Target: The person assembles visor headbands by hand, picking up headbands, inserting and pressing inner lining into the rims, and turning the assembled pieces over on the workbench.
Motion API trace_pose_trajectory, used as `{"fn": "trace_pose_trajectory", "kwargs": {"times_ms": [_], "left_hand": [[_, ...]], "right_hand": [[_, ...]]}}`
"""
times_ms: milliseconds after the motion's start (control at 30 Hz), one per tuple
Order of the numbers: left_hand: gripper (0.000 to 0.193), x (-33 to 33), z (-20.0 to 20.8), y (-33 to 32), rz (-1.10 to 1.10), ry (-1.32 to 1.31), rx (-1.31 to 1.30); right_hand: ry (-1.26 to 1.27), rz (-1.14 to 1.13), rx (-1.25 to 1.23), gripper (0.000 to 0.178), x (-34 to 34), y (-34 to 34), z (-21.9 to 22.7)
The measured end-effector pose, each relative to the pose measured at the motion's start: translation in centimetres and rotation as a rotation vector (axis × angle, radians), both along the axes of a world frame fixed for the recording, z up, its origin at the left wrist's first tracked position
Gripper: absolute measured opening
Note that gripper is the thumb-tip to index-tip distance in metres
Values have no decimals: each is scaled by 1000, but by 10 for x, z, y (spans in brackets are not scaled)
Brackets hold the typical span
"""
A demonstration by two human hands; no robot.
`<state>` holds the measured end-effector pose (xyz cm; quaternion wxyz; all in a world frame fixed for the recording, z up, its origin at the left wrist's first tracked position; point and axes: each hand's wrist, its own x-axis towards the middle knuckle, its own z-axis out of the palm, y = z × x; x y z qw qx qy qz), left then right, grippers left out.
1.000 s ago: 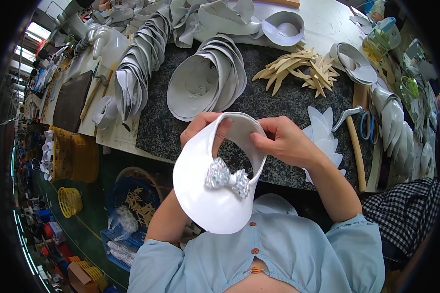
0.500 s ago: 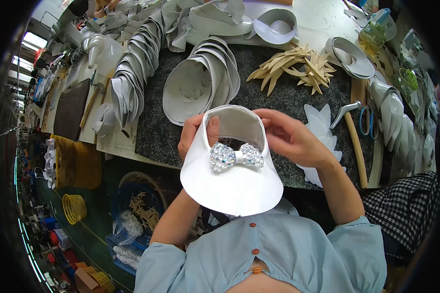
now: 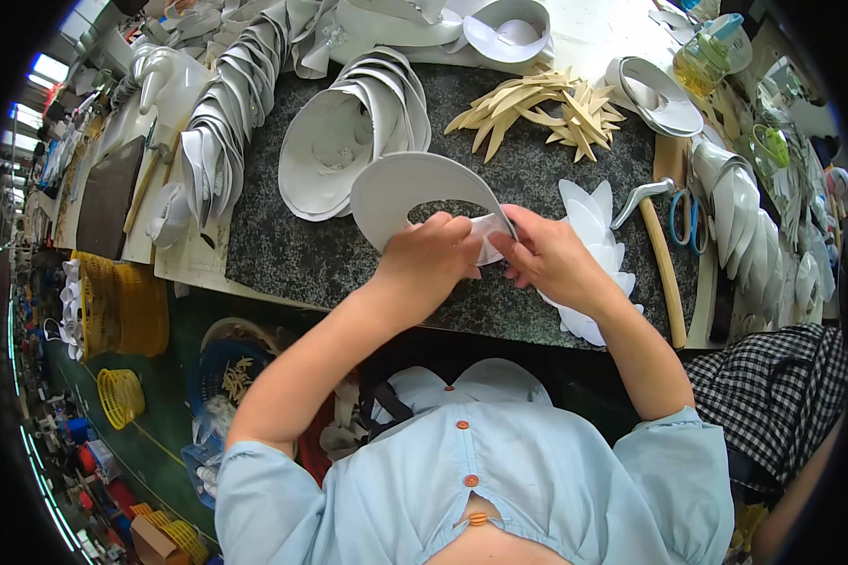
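I hold a white shoe upper point(image 3: 386, 191) over the front part of the dark speckled work board point(image 3: 264, 240), its wide pale side and oval opening facing up. My left hand point(image 3: 431, 256) is closed round its near edge. With thumb and fingers, my right hand point(image 3: 540, 252) pinches the narrow band at its right end. The jewelled bow seen on it earlier is hidden now. Just beyond it lies a stack of nested white uppers point(image 3: 320, 155). Right of my right hand are overlapping white petal-shaped pieces point(image 3: 589, 254).
A pile of curved tan strips point(image 3: 528, 108) lies at the back. On the right are a hammer point(image 3: 664, 268), blue-handled scissors point(image 3: 686, 224) and more stacked uppers point(image 3: 735, 207). A long row of uppers point(image 3: 231, 118) stands at left. Below is a yellow basket point(image 3: 121, 395).
The upper has been turned over, taking its bow out of sight, and moved farther from my body. My left hand has shifted to its near edge; the right now pinches the band.
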<state>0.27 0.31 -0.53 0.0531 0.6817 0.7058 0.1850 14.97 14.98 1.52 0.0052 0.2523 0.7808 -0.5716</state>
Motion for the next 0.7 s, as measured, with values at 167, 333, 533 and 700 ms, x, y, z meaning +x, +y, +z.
{"fn": "trace_pose_trajectory", "kwargs": {"times_ms": [167, 333, 533, 700], "left_hand": [[25, -6, -3, 1, -64, 5, -108], [18, -20, 5, 3, -109, -211, -217], [17, -49, 10, 14, -241, -270, -218], [11, -52, 12, 15, -298, -337, -186]], "right_hand": [[-11, 258, 579, 20, 22, -13, 18], [234, 523, 1298, 36, 26, -5, -2], [249, 598, 1216, 49, 31, 13, -9], [245, 599, 1276, 50, 40, 7, -4]]}}
